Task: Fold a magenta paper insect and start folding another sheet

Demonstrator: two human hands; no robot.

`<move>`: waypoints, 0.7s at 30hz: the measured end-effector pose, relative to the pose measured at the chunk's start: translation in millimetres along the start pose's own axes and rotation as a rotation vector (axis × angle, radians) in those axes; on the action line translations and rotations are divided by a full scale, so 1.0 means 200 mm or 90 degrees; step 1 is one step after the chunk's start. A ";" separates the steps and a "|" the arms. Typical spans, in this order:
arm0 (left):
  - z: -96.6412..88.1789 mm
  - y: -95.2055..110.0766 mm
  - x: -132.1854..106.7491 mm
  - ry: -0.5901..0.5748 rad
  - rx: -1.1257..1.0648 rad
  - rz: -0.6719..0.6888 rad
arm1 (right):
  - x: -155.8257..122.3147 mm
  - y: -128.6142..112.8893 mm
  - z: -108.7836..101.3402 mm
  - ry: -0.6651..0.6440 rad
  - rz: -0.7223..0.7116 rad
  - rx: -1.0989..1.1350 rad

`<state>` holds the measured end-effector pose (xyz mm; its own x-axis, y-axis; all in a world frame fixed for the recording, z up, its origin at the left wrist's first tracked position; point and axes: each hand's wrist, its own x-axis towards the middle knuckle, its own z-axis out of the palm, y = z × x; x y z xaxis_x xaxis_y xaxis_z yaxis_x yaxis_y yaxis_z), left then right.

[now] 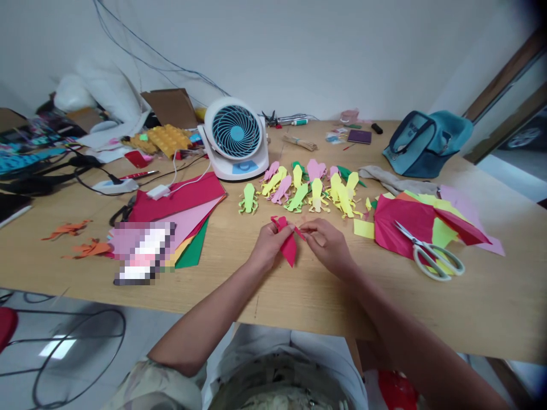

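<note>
A folded red paper figure (289, 250) is held between both hands just above the table. My left hand (268, 244) pinches its body near the top. With thumb and fingertips, my right hand (322, 239) grips a narrow strip of the same paper on the right side. Just beyond the hands lie several folded paper frogs, among them a green one (248, 199), a pale yellow one (317, 196) and a pink one (281, 189).
White-handled scissors (427, 250) lie on red and yellow paper scraps (399, 225) at right. Left are stacked coloured sheets (188, 196) and orange paper figures (92, 249). A white fan (236, 136) and a blue bag (427, 145) stand farther back on the wooden table (342, 310).
</note>
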<state>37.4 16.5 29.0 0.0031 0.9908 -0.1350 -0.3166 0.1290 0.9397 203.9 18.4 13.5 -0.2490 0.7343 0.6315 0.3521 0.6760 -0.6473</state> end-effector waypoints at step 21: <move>-0.01 0.02 -0.01 -0.054 0.031 -0.021 | 0.00 -0.02 -0.03 -0.006 -0.233 -0.187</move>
<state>33.7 15.3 31.4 0.0934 0.9856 -0.1410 -0.2684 0.1613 0.9497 207.4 15.0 18.9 -0.4121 0.4519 0.7912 0.4796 0.8459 -0.2334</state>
